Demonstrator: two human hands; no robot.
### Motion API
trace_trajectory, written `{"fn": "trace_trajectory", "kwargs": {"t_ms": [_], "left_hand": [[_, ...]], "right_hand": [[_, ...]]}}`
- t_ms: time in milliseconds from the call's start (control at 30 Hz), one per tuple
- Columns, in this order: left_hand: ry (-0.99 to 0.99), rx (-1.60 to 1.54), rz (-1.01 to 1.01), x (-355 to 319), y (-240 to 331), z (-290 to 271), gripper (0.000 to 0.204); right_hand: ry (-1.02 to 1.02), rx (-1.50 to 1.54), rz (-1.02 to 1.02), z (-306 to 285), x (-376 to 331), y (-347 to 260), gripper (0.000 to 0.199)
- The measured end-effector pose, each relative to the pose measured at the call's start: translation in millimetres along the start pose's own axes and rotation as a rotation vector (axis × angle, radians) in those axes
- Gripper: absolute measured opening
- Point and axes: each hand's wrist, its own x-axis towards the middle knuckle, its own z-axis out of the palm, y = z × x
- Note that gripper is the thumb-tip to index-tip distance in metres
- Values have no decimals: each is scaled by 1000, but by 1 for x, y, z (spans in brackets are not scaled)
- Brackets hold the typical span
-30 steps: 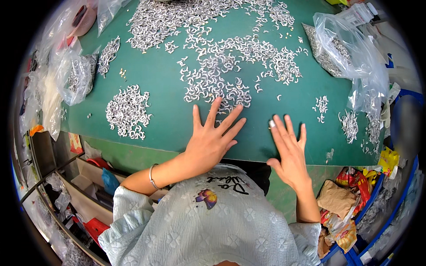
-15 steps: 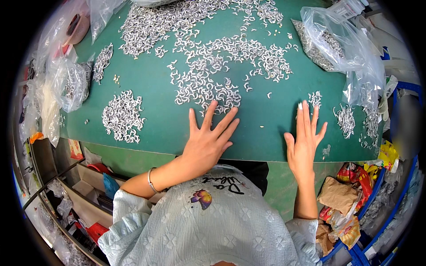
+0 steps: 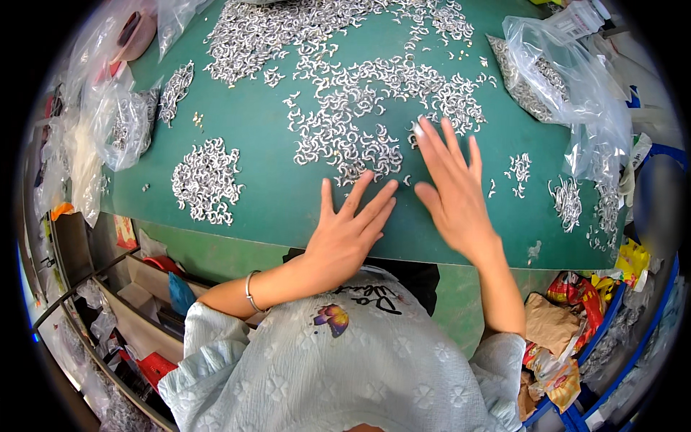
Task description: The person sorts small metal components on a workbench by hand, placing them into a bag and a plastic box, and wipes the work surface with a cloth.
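Nearest in, the left hand (image 3: pixel 344 237) is lying flat on the green surface (image 3: pixel 266 194), fingers spread wide and gripping nothing, a thin bracelet (image 3: pixel 249 290) circling its wrist. Its fingertips are just reaching the near edge of the big scatter of small curved silver metal pieces (image 3: pixel 360 129). Just to the right, the right hand (image 3: pixel 453 194) is pressing down flat too, fully open, fingers together and pointing far-left, its fingertips touching the pieces at the scatter's right side; it is holding nothing either. Between the two hands a few stray pieces are sitting loose.

Off to the left, well apart from both hands, a separate small heap of pieces (image 3: pixel 205 180) is resting near the surface's near edge. Far left, clear plastic bags (image 3: pixel 122 122) are lying crumpled, some with pieces inside. To the right, little clusters (image 3: pixel 565 201) are dotting the surface, and beyond them a large clear bag of pieces (image 3: pixel 554 79) is slumping at the far right corner.
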Motion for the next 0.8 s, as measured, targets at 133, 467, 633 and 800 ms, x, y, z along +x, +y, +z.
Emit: {"fn": "trace_trajectory", "kwargs": {"t_ms": [133,467,633,800], "left_hand": [[-8,-4,-4,2,-1,-1,57],[9,-63,-88,-13,-7,-4,57],[6,-40,-103,-13,-8,-10,56],[74,27,-192,-17,-17,-9,54]], "right_hand": [[-95,-127,3,7,6,2,62],[-208,-18,74,-5,-47,-18,73],[-163,-59,95,3,-26,-14,71],[-290,-18,71,-2,-45,-31,75]]}}
